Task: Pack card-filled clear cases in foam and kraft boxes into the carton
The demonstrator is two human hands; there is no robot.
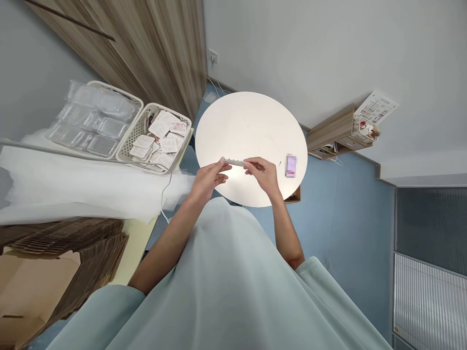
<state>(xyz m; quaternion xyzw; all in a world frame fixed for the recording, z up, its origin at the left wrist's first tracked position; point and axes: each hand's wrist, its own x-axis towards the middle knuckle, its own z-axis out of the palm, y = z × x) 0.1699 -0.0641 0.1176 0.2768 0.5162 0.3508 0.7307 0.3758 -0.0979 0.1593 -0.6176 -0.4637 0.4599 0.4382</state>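
Note:
My left hand (209,180) pinches one end of a thin light-grey strip (234,162) with small bumps along its top edge. At the other end, the thumb and fingers of my right hand (264,172) close on it too. The strip is held level over the near part of a round white table (248,116). It is seen nearly edge-on, so its exact kind cannot be made out. A blurred, purplish phone-like rectangle (291,166) lies on the table to the right of my right hand.
Left of the table stand a basket (126,146) of printed cards and another basket (137,100) with clear plastic packs (95,114). White wrapping sheets (83,187) and stacked flat cardboard (40,291) lie nearer me. A low wooden shelf (335,129) is at the right wall.

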